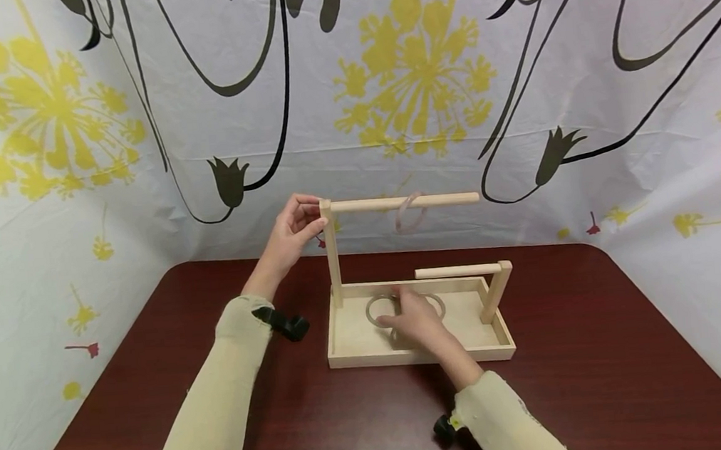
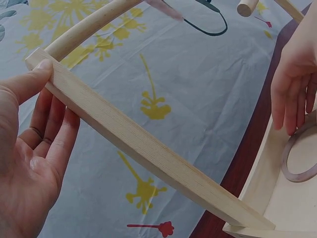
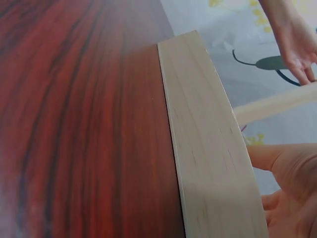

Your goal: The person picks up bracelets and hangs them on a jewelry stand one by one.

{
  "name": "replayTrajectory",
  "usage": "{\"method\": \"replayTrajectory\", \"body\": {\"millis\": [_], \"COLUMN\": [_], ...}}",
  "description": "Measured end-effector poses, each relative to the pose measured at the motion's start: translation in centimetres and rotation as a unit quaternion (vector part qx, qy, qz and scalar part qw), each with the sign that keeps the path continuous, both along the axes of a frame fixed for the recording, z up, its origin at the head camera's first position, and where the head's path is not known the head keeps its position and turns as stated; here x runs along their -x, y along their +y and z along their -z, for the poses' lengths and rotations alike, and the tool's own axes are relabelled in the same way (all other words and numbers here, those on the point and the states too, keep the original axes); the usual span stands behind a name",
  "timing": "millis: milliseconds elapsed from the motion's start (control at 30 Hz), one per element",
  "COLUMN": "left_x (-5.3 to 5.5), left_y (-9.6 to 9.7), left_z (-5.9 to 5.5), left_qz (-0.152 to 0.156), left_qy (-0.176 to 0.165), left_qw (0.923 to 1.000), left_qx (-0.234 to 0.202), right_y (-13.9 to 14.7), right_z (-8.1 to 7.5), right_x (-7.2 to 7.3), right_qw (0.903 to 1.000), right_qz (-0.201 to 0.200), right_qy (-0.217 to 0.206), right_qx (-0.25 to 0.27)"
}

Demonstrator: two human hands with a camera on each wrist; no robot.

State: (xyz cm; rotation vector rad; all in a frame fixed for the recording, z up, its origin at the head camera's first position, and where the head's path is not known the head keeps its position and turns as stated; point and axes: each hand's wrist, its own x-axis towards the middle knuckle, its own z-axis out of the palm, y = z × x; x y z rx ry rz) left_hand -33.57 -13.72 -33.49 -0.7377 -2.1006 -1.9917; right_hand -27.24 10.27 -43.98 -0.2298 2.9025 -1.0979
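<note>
My left hand (image 1: 287, 235) pinches the top of a tall wooden post (image 2: 148, 144), thumb on one face and fingers behind. From that post a wooden rod (image 1: 359, 205) runs right, with a pale ring (image 1: 400, 216) hanging on it. The post rises from the left end of a shallow wooden tray (image 1: 372, 360). Inside the tray lie a left ring (image 1: 369, 315) and a right ring (image 1: 443, 308), partly covered by my right hand (image 1: 416, 316). Its fingers are extended downward, with the tips right at a ring's rim in the left wrist view.
A shorter post (image 1: 498, 291) at the tray's right end carries a lower rod (image 1: 455, 272) pointing left. The tray stands on a dark red wooden table (image 1: 300, 416). Behind the table hangs a patterned white cloth (image 1: 325, 114).
</note>
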Motion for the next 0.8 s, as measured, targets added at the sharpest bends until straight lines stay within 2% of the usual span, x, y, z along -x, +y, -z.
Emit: {"method": "replayTrajectory", "body": {"millis": [267, 433, 600, 800], "left_x": [0.0, 0.2, 0.2, 0.1], "left_y": [0.0, 0.1, 0.0, 0.0], "left_z": [0.1, 0.2, 0.2, 0.2], "left_qz": [-0.003, -0.002, -0.002, 0.003], "left_qy": [0.0, 0.001, 0.005, 0.006], "left_qw": [1.0, 1.0, 1.0, 1.0], "left_qx": [0.002, 0.002, 0.0, -0.007], "right_y": [-1.6, -2.0, -1.9, -1.8], "right_z": [0.0, 0.1, 0.6, 0.7], "right_x": [-0.3, -0.3, 0.1, 0.2], "right_qw": [0.993, 0.9877, 0.9889, 0.995], "right_qz": [-0.006, -0.021, -0.029, -0.029], "right_qy": [0.038, 0.062, 0.064, 0.049], "right_qx": [-0.112, -0.142, -0.131, -0.082]}}
